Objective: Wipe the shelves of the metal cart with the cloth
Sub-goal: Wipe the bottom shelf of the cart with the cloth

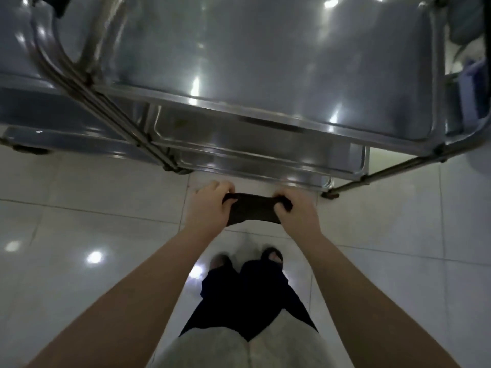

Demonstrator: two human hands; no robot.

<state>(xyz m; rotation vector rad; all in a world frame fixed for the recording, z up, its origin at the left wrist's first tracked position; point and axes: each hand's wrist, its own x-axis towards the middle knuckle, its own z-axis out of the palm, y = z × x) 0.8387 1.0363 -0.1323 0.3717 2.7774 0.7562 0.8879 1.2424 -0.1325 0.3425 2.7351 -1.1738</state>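
Note:
A dark cloth (252, 209) is stretched between both hands just in front of the metal cart (265, 120). My left hand (210, 205) grips its left end and my right hand (295, 209) grips its right end. The hands hover over the floor, a little short of the cart's near edge. The cart's shiny top shelf (279, 57) fills the upper part of the view, with a lower shelf (260, 152) showing beneath its front rim.
A second metal cart or trolley (39, 102) stands at the left, its tubular frame (87, 91) crossing the first. White glossy floor tiles (79, 221) lie all around. My feet in dark sandals (247, 258) are below. A blue container (473, 86) sits at the far right.

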